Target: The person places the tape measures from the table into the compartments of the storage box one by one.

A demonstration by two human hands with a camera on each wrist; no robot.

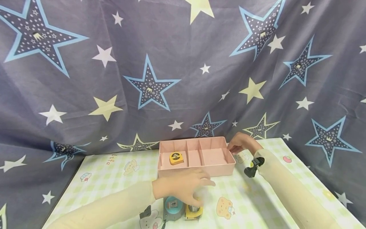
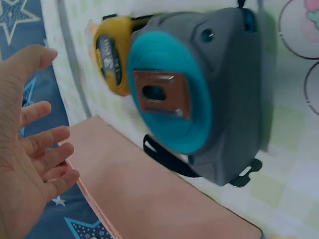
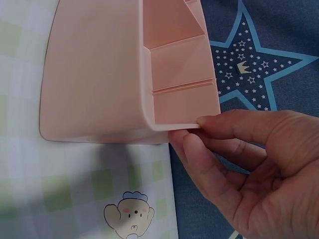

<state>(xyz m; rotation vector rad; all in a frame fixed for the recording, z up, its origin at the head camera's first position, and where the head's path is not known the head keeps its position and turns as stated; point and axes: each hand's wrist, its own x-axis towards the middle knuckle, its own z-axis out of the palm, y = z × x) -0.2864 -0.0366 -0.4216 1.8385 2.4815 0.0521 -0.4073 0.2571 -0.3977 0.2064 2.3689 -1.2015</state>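
Note:
My right hand [image 1: 242, 143] pinches the right end rim of a pink divided box [image 1: 221, 170], thumb and fingers on either side of the wall in the right wrist view. Over the table in front of the box, my left hand [image 1: 183, 186] hovers with fingers spread and nothing in them. Below it lie a grey tape measure [image 1: 173, 216] with a teal round face and a yellow tape measure [image 1: 193, 215], side by side. The left wrist view shows the grey one's metal belt clip [image 2: 162, 94]. Another yellow tape measure [image 1: 176, 159] sits in the box's left compartment.
A green-and-white checked tablecloth [image 1: 114, 178] with cartoon prints covers the table. Behind the box hangs a dark blue curtain [image 1: 183, 105] with stars. A black wrist camera [image 1: 253, 167] is strapped to the right wrist.

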